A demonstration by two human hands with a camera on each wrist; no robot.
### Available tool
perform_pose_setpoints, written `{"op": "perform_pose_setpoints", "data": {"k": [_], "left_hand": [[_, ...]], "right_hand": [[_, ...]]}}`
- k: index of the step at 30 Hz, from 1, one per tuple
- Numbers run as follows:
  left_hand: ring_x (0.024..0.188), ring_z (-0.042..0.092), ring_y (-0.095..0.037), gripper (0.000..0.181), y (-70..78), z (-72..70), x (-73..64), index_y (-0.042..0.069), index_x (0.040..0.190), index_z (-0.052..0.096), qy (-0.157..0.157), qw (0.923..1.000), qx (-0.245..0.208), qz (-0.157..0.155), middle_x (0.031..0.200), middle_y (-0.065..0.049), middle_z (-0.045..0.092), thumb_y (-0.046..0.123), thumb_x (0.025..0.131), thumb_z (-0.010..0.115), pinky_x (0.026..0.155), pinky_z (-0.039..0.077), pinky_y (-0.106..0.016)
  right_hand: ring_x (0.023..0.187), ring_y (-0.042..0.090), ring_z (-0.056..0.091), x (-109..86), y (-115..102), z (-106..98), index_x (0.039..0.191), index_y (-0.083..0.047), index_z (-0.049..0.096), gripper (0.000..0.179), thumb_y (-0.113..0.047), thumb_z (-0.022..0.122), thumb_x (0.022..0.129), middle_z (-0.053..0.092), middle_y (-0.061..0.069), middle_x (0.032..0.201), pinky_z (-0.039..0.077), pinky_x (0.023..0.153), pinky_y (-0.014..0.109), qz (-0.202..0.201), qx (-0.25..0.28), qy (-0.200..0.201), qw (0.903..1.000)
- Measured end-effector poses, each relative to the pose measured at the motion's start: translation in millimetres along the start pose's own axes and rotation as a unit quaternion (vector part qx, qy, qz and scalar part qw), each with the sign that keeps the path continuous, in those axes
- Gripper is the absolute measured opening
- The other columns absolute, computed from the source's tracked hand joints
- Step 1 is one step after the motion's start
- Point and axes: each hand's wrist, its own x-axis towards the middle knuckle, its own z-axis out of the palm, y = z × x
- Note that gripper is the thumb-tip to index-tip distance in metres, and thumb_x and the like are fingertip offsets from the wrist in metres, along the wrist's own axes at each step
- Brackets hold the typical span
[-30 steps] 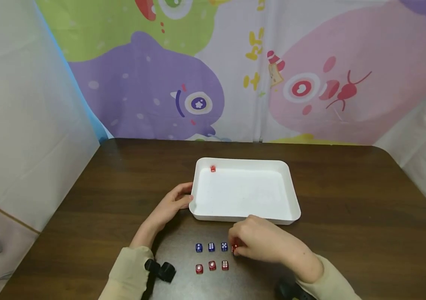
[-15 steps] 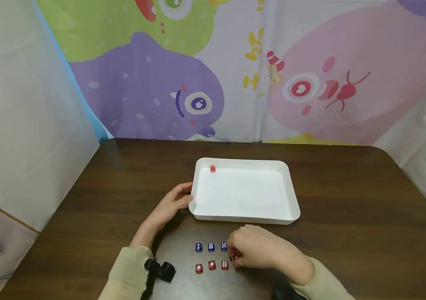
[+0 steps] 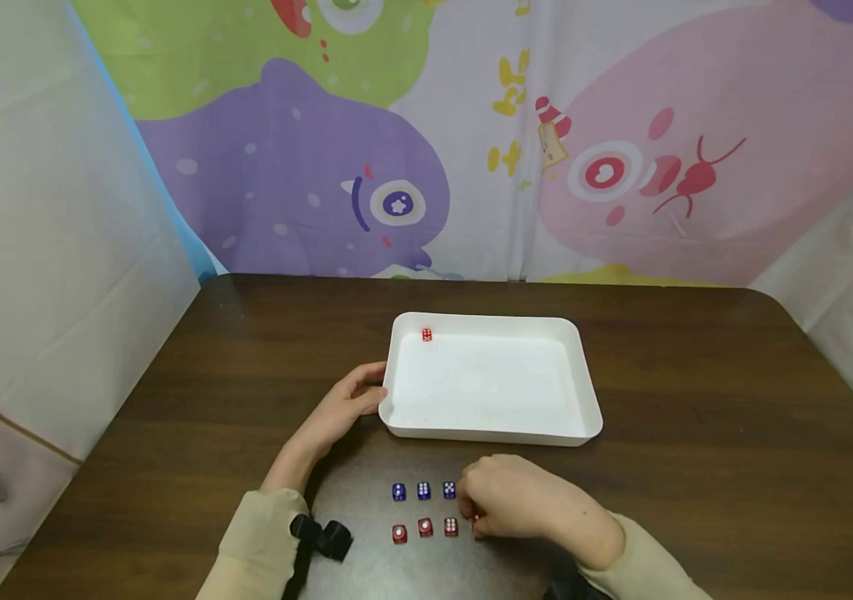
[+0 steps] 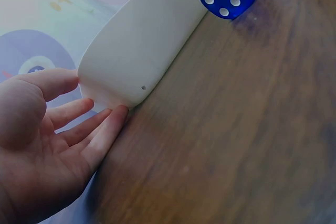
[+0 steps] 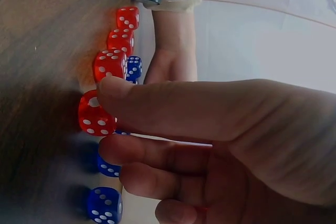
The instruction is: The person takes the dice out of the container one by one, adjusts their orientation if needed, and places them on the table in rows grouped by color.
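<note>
My left hand [image 3: 336, 412] rests against the left side of a white tray [image 3: 584, 400], fingers loosely extended. In the left wrist view its thumb [image 4: 60, 82] touches the rim and its fingertips lie along the outer wall. In front of the tray, my right hand [image 3: 524, 504] pinches a red die [image 5: 94, 114] at the right end of the near row of red dice [image 3: 451, 527]; the hand mostly hides this die from the head camera. A blue die [image 3: 449, 490] in the row behind stands right beside the hand's fingers.
One small red die [image 3: 427, 335] lies in the tray's far left corner. Two more blue dice [image 5: 105, 205] show below the thumb in the right wrist view. A brown wooden table [image 3: 696, 417] carries everything, with a cartoon-printed cloth [image 3: 321, 183] behind it.
My right hand has brought the red die from the right end of the blue row toward me, to the right end of the red row. The left hand stays at the tray.
</note>
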Motion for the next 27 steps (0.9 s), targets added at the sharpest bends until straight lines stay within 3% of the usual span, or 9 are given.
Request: {"op": "perform_pose_setpoints", "data": {"k": [12, 27], "left_hand": [[0.113, 0.048, -0.031, 0.047, 0.8, -0.4, -1.1, 0.003, 0.136, 0.037, 0.001, 1.0, 0.002, 0.001, 0.133, -0.02, 0.041, 0.016, 0.092, 0.052, 0.091, 0.045, -0.039], [0.113, 0.047, -0.031, 0.047, 1.6, 0.1, -0.8, 0.002, 0.136, 0.036, -0.003, 1.0, -0.008, 0.002, 0.133, -0.021, 0.04, 0.014, 0.093, 0.051, 0.091, 0.045, -0.038]], "right_hand": [[0.057, 0.001, 0.042, -2.4, -2.7, -8.0, 0.069, -0.018, 0.063, 0.013, -0.02, 0.075, 0.07, 0.048, -0.013, 0.063, 0.038, 0.053, 0.019, 0.0, 0.016, 0.0, 0.9999], [0.06, 0.005, 0.05, 15.4, 24.4, -46.9, 0.072, -0.014, 0.063, 0.012, -0.01, 0.059, 0.083, 0.055, -0.008, 0.067, 0.045, 0.061, 0.025, -0.041, -0.054, 0.109, 0.9918]]}}
